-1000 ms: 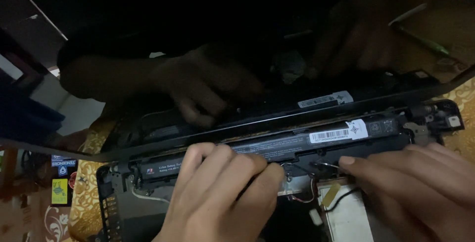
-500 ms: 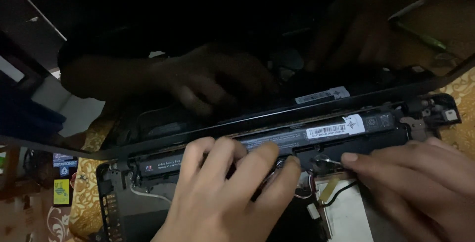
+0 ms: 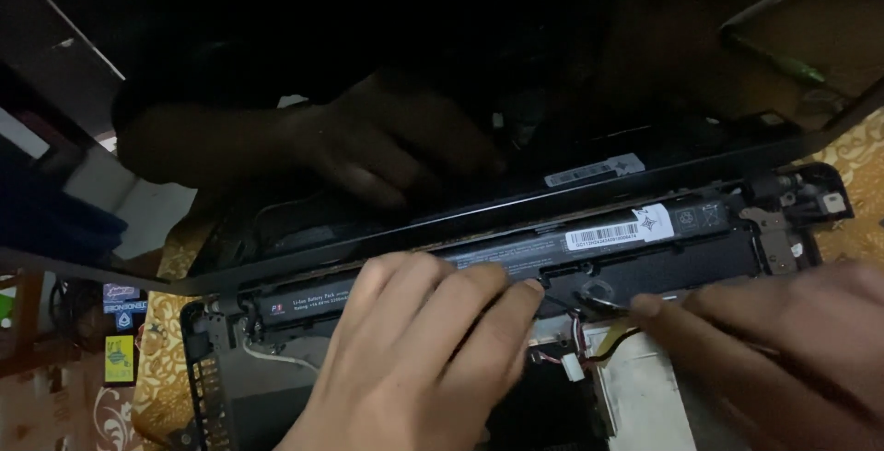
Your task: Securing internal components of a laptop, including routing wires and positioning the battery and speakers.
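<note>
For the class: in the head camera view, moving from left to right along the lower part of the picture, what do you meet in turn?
Patterned yellow cloth → open laptop base's left corner → left hand on the long black battery → small white connector → right hand.

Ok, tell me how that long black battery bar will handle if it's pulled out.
The long black battery bar looks rigid, so it probably lifts as one stiff piece. It likely feels dense for its slim shape. Its smooth casing may slip under the left hand.

black battery (image 3: 516,253), gold patterned cloth (image 3: 852,161)
</note>
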